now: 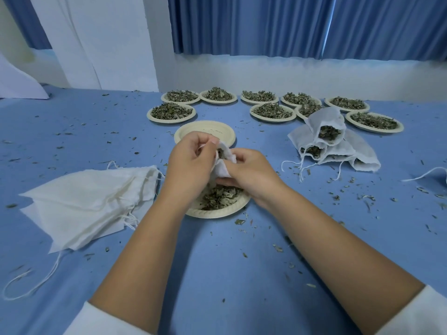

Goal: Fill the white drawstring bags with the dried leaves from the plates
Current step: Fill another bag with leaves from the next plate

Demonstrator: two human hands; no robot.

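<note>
While left hand (191,163) and right hand (251,176) pinch a limp white cloth drawstring bag (223,166) mid-frame, its hem seems the safest hold

Even cool-blue light, soft shadows, sharp centre — wide-angle bending at edges

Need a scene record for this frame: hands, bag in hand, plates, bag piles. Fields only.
bag in hand: held above near plate, leaves showing in its mouth
left hand: pinches the bag's mouth
right hand: grips the bag's body
near plate: partly full of dried leaves
empty plate: just behind the hands
full plates: several at the far side of the table
empty bags: flat stack, left
filled bags: pile, right, mouths open
</note>
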